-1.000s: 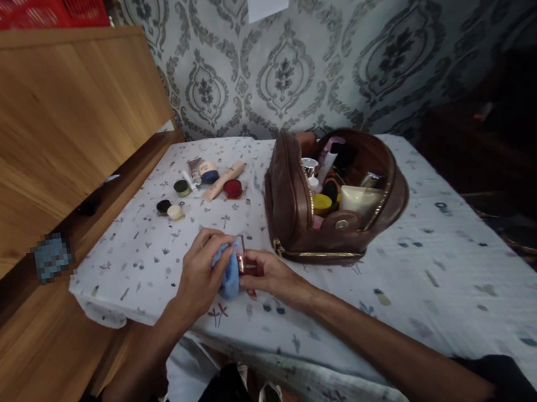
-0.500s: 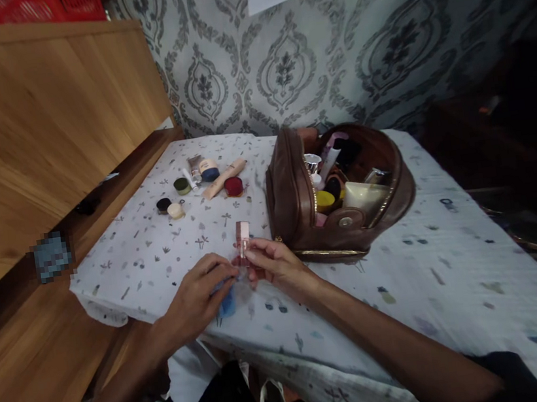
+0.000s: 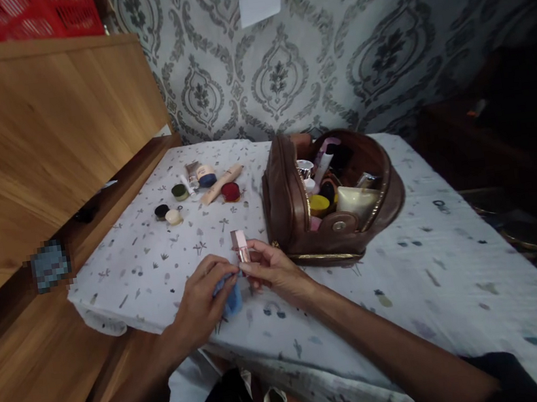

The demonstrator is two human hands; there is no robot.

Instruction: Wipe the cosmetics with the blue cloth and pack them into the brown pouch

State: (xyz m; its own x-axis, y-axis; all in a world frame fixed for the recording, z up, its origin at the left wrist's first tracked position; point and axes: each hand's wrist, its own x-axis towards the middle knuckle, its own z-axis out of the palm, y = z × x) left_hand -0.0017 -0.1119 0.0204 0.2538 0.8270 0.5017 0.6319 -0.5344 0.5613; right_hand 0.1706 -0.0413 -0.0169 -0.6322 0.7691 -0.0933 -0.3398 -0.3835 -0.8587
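Head-worn camera looks forward and down at left hand (image 3: 198,297), right hand (image 3: 274,267).

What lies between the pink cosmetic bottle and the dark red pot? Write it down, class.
Between the pink cosmetic bottle and the dark red pot, the head view shows only the white printed tablecloth, with its small sprig pattern.

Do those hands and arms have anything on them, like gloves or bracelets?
The left hand and right hand are bare: no gloves, and no rings or bracelets that I can see. The forearms are bare too, up to a black sleeve near the right elbow.
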